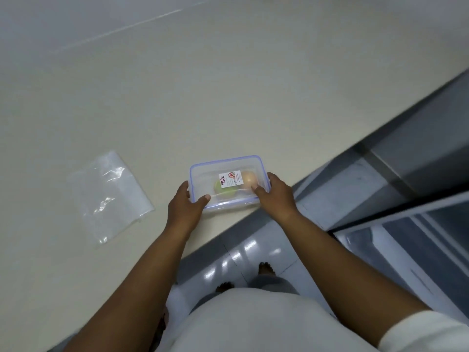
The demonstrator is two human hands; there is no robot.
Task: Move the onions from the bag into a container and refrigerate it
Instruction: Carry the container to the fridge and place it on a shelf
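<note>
A clear plastic container (203,171) with a blue-rimmed lid and a white label sits at the front edge of the beige counter (228,97). Through the lid I see two onions, an orange-brown onion (249,179) at the right and a greenish onion (218,186) at the left. My left hand (185,208) grips the container's left end, thumb on the lid. My right hand (276,196) grips its right end, thumb on the lid too. An empty clear plastic bag (109,196) lies flat on the counter, left of the container.
To the right stands a grey refrigerator (418,158) with its door edge (396,250) near my right arm. Glossy grey floor tiles (238,260) and my bare feet show below the counter's edge.
</note>
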